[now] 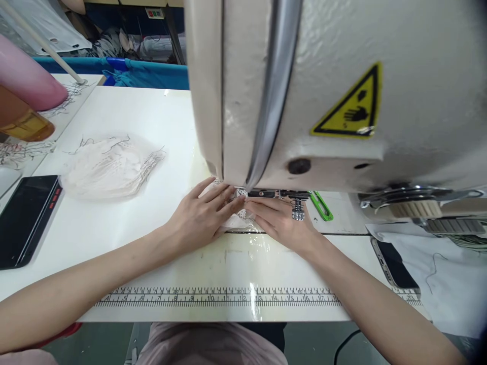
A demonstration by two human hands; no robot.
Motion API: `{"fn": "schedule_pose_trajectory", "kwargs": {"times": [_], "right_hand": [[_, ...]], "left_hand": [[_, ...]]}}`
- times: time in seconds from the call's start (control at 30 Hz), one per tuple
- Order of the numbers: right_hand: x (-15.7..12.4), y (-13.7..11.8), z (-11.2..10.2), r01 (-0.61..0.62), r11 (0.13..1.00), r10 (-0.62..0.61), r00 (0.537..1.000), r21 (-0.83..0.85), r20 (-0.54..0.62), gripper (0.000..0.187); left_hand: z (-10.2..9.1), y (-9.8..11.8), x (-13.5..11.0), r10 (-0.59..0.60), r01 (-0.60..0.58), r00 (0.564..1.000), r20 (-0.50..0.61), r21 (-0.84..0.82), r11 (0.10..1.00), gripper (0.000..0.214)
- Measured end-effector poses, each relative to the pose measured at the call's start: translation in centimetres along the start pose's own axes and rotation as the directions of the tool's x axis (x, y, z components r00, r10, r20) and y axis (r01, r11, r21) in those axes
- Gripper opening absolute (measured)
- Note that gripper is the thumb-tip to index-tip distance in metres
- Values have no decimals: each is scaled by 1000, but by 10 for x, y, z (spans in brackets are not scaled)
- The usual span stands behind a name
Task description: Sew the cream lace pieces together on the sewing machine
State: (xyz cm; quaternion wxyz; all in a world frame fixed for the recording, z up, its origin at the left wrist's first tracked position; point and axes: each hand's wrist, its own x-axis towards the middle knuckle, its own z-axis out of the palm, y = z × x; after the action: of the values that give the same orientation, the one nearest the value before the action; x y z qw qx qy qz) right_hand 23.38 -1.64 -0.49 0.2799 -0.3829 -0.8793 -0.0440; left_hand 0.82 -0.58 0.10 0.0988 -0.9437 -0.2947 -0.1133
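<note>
A large cream sewing machine head fills the upper right and hides the needle area. Under it lies a small white perforated fabric piece. My left hand lies flat on that piece, fingers stretched toward the presser foot. My right hand rests flat on it from the right, fingertips meeting the left hand's near the metal foot. A knurled screw stands just above my right hand.
A heap of white fabric pieces sits at left, with a black phone beside it. A green clip, another phone and white cloth lie at right. A printed ruler runs along the table's front edge.
</note>
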Motion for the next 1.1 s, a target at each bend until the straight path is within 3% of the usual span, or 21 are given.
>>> {"fn": "schedule_pose_trajectory", "kwargs": {"times": [0.3,0.53,0.7,1.1], "right_hand": [[-5,3,9,61,994,-62,998,95,12,20],[0,-7,11,137,974,-121,988,-178,96,29],[2,-15,12,164,954,-162,986,-250,27,20],[6,-17,12,153,969,-151,988,-194,26,17]], "left_hand": [[3,-3,-9,109,-107,988,-106,21,994,39],[1,-22,-11,196,-200,976,-97,-40,979,41],[2,-27,-10,192,-200,974,-117,-64,978,42],[2,-22,-9,112,-118,991,-69,-88,989,39]]}}
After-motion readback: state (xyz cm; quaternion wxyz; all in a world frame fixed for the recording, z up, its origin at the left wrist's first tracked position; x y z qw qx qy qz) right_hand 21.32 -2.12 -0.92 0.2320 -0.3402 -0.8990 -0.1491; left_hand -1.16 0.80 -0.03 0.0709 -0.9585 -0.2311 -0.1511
